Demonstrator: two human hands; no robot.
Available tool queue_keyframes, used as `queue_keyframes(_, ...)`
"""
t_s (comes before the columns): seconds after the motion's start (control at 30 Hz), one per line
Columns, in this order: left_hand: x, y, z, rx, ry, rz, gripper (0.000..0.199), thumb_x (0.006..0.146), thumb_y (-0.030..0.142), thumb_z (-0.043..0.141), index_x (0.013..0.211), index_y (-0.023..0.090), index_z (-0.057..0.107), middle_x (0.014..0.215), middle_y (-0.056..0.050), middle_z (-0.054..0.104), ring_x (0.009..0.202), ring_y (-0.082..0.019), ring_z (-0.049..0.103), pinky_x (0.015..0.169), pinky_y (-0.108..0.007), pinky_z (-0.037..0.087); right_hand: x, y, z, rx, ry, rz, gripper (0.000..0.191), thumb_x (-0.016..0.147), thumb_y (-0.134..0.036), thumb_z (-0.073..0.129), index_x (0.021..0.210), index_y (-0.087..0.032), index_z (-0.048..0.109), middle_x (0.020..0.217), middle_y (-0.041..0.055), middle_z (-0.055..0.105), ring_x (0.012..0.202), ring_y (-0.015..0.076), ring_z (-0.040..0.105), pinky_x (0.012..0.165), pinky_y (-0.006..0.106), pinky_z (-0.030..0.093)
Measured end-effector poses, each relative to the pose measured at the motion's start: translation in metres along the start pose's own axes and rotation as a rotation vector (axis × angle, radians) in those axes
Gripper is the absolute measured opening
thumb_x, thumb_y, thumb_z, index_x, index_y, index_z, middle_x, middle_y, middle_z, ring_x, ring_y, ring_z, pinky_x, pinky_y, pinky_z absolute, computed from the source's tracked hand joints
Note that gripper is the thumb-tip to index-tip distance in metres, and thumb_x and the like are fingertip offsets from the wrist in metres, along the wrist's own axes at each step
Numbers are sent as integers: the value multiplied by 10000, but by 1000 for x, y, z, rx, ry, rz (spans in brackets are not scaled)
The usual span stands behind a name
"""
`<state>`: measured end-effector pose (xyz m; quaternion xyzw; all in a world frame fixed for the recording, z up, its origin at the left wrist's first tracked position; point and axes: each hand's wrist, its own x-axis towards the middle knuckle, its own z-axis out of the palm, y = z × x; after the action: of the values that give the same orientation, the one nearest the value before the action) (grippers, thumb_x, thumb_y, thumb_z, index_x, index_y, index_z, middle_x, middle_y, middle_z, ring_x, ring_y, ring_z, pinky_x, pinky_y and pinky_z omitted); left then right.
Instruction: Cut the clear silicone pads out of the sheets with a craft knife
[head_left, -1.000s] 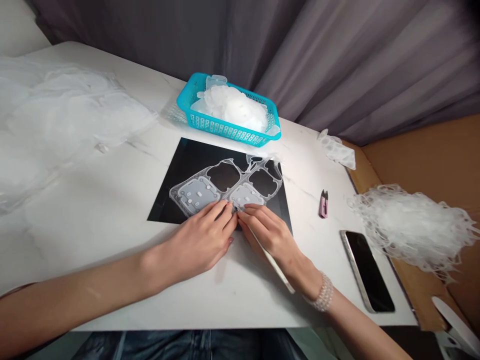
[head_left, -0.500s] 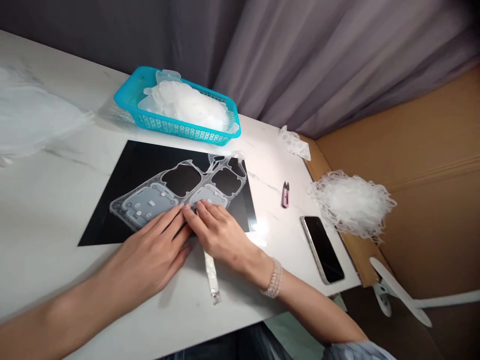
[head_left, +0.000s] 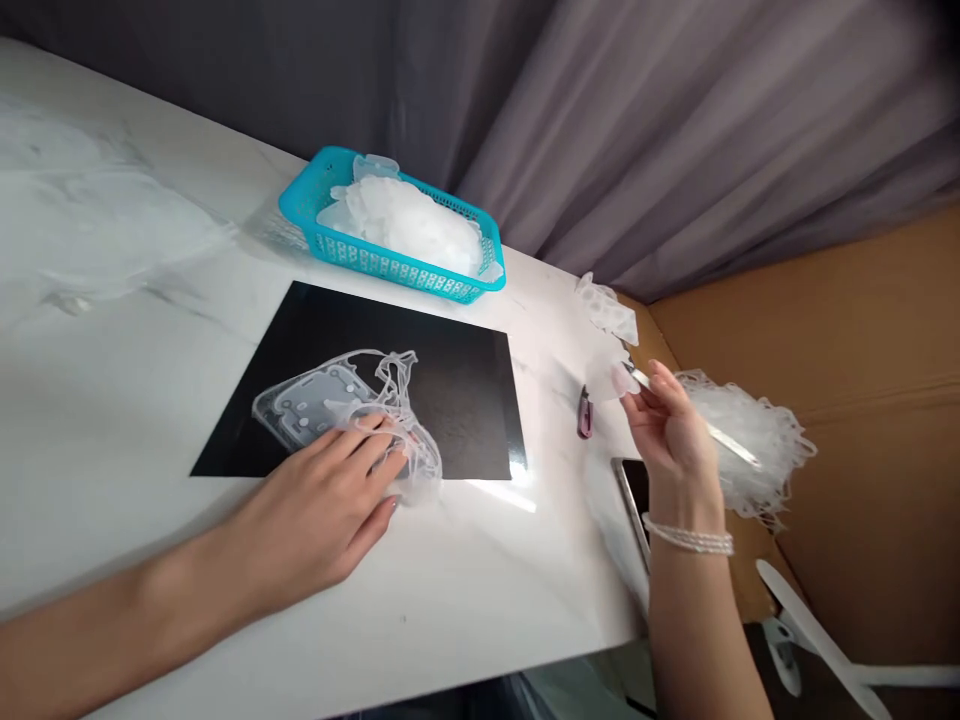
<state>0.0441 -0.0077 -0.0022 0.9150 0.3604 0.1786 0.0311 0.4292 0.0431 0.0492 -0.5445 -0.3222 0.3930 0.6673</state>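
Note:
On the black mat [head_left: 472, 400] lies a translucent molded sheet [head_left: 311, 400] with small tabs and cutouts. Its thin trim is bunched up at the right end. My left hand [head_left: 330, 490] rests on that end, fingers stretched over it and thumb apart on the table side. Off to the right, my right hand [head_left: 671, 430] is raised, palm turned up, closed on a slim whitish tool [head_left: 731, 445] whose exact kind I cannot tell. A thin translucent piece [head_left: 606, 372] is at its fingertips, by the tool's metal end.
Behind the mat stands a blue basket [head_left: 405, 270] heaped with translucent pieces. Pink thread snips [head_left: 585, 415] and a phone [head_left: 630, 500] lie to the right, near a pile of clear trimmings [head_left: 750, 440]. A stack of clear sheets [head_left: 112, 220] sits at the left.
My right hand has left the sheet and swung right and up, carrying the slim tool and a translucent piece. The sheet's right part is now bunched under my left hand.

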Motion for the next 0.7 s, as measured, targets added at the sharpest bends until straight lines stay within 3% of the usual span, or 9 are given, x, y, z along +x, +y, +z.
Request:
queue_keyframes(0.07,2,-6,-5,-98,6,-19,320,953,225,440,1144,129,678,1209,-148,666,1190,-317,573,971,-449,477,-20,-2,19,28,-39,48,212,771,-171,777,953,-268,728,707,-62,726,832,129,744,907,254,607)
queue_keyframes(0.17,8,-17,-16,-291,71,-88,238,944,245,473,950,175,701,1020,-81,704,1009,-245,626,856,-366,501,-54,1,66,68,-195,199,214,808,-201,747,1021,-215,728,819,-7,771,962,173,748,874,272,611)
queue_keyframes(0.27,14,-18,-33,-533,145,-341,260,931,285,508,735,196,655,774,-19,665,758,-176,598,673,-299,465,-81,3,107,150,-344,320,167,842,-212,713,1007,-207,736,881,9,786,982,187,745,877,292,610)
queue_keyframes(0.33,19,-15,-43,-811,127,-508,267,921,354,538,741,204,665,741,-1,653,700,-157,581,616,-274,440,-95,2,124,168,-404,367,154,868,-235,690,1013,-226,740,919,9,790,995,198,739,856,306,617)
queue_keyframes(0.47,23,-10,-46,-1361,-1,-589,326,894,461,592,724,208,705,726,-6,659,684,-148,573,631,-263,448,-112,3,135,105,-471,396,152,909,-294,649,1037,-277,729,960,11,790,998,234,735,824,386,630)
queue_keyframes(0.6,19,-12,-40,-1480,2,-636,328,871,416,651,624,205,700,648,-3,639,632,-129,526,628,-260,427,-118,6,133,4,-526,363,175,960,-331,561,1072,-314,693,985,7,785,1059,260,718,865,470,608)
queue_keyframes(0.7,17,-13,-39,-1503,3,-662,332,861,409,662,603,204,701,623,-5,633,620,-131,525,618,-260,424,-117,8,131,-33,-538,340,195,966,-342,537,1090,-313,686,995,10,782,1030,258,725,870,469,592)
